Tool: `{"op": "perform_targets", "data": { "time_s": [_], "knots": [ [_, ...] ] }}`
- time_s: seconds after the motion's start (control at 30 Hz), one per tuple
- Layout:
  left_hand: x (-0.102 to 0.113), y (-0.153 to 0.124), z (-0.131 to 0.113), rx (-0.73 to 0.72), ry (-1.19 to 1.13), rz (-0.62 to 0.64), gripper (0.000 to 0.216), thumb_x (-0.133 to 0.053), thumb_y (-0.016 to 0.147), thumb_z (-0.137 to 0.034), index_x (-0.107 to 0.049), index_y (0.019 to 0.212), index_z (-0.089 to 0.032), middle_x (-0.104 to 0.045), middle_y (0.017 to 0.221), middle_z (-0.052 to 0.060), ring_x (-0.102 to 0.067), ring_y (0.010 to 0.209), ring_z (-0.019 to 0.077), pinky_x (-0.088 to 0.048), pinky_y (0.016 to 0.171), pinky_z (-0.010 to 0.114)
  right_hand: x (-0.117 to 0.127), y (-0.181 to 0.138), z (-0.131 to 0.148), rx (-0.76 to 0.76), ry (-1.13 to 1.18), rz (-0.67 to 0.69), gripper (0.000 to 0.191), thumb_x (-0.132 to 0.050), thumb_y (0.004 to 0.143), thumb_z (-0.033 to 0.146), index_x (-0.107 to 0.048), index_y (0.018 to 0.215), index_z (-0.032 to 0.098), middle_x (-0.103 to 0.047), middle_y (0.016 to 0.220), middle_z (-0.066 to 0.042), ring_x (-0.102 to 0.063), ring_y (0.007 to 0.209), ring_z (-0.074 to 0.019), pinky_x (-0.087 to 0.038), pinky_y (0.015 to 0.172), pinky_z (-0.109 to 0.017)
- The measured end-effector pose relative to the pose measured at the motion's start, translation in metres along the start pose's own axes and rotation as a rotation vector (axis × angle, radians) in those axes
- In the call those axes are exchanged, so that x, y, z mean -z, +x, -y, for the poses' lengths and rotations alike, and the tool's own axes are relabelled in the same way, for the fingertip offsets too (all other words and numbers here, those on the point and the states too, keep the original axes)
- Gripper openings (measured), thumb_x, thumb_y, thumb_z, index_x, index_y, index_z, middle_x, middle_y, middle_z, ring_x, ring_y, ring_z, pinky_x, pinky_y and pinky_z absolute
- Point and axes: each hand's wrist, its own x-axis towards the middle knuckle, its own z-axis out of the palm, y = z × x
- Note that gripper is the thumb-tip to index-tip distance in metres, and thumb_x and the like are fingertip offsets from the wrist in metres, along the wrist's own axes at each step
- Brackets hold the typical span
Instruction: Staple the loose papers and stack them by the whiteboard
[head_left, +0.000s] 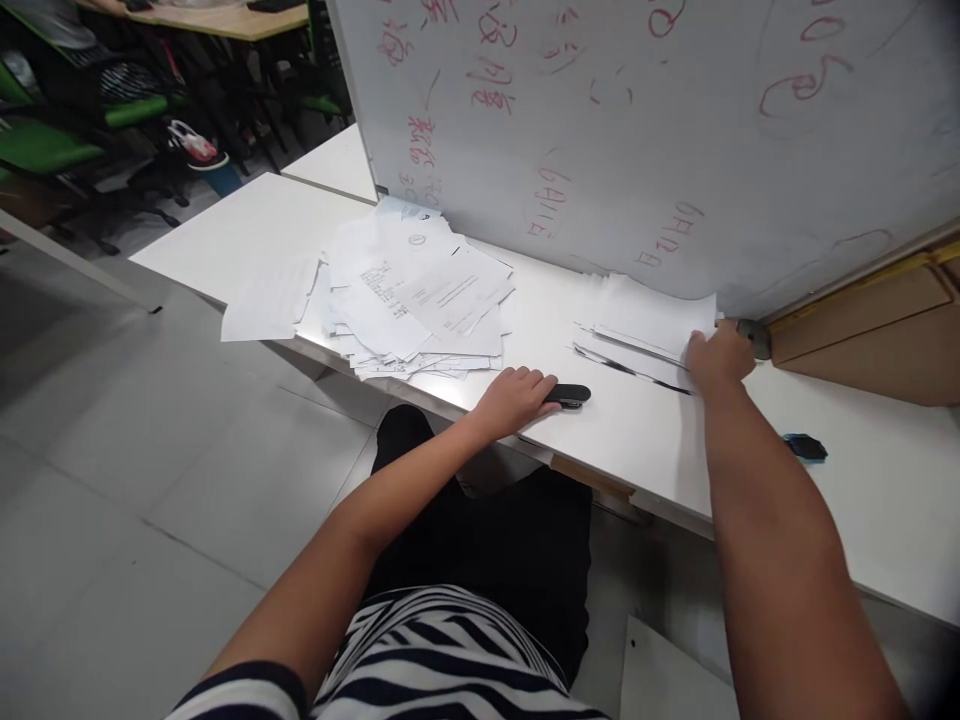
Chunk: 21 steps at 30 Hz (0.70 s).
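Observation:
My left hand [516, 403] is closed around a black stapler [574, 393] at the table's front edge, and the stapler's end sticks out to the right of the fingers. Farther right, my right hand [721, 353] grips the right edge of white paper sheets [652, 310], its thumb on top. The sheets lie by the foot of the whiteboard, slightly curved up. Dark-edged strips show along their near side. To the left spreads a large untidy pile of printed papers [442, 290], and some sheets [271, 298] hang over the front edge.
A whiteboard [600, 120] with red writing stands along the back of the white table [885, 500]. At right are a cardboard box [870, 330], a dark grey object [756, 340] and a small black-and-blue item [806, 447]. Green chairs [52, 140] and a seated person are at upper left.

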Motion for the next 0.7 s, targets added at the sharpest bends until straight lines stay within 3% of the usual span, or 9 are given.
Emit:
{"op": "perform_targets", "data": {
  "time_s": [0.2, 0.33, 0.5, 0.63, 0.7],
  "knots": [
    [-0.001, 0.0, 0.0, -0.004, -0.006, -0.009, 0.049, -0.023, 0.098, -0.05, -0.051, 0.116, -0.014, -0.061, 0.093, 0.009, -0.054, 0.081, 0.0205, -0.035, 0.066, 0.032, -0.003, -0.002, 0.002, -0.066, -0.037, -0.002, 0.042, -0.05, 0.09, 0.034, -0.052, 0.124, 0.009, -0.059, 0.116, -0.025, -0.054, 0.106, -0.0275, -0.036, 0.082, -0.04],
    [-0.001, 0.0, 0.001, -0.002, -0.006, 0.006, 0.05, -0.022, 0.098, -0.05, -0.052, 0.115, -0.015, -0.06, 0.093, 0.009, -0.053, 0.081, 0.0208, -0.035, 0.067, 0.032, -0.003, -0.01, -0.001, -0.099, 0.053, -0.165, 0.05, -0.053, 0.086, 0.038, -0.048, 0.128, 0.01, -0.047, 0.131, -0.027, -0.042, 0.12, -0.0352, -0.032, 0.092, -0.051],
    [-0.001, 0.0, 0.0, -0.004, -0.014, 0.024, 0.047, -0.024, 0.098, -0.048, -0.052, 0.116, -0.016, -0.06, 0.094, 0.011, -0.054, 0.083, 0.0223, -0.035, 0.067, 0.034, -0.001, -0.069, -0.012, 0.265, 0.237, -0.194, 0.058, -0.056, 0.084, 0.04, -0.043, 0.136, 0.017, -0.024, 0.151, -0.021, -0.016, 0.139, -0.0368, -0.018, 0.107, -0.059],
    [-0.002, -0.001, 0.002, -0.012, -0.035, 0.014, 0.045, -0.026, 0.098, -0.048, -0.051, 0.122, -0.018, -0.061, 0.097, 0.011, -0.054, 0.087, 0.0229, -0.036, 0.07, 0.034, -0.004, -0.139, -0.014, 0.52, 0.364, -0.004, 0.053, -0.048, 0.089, 0.048, -0.044, 0.136, 0.024, -0.026, 0.153, -0.012, -0.015, 0.142, -0.0356, -0.017, 0.109, -0.064],
    [-0.001, 0.0, 0.004, -0.018, -0.059, 0.021, 0.045, -0.029, 0.097, -0.049, -0.05, 0.124, -0.019, -0.061, 0.099, 0.011, -0.055, 0.088, 0.0231, -0.037, 0.072, 0.034, -0.008, -0.162, -0.011, 0.645, 0.439, 0.121, 0.051, -0.045, 0.091, 0.048, -0.044, 0.137, 0.027, -0.028, 0.153, -0.01, -0.018, 0.143, -0.0323, -0.02, 0.111, -0.061]
  ]
}}
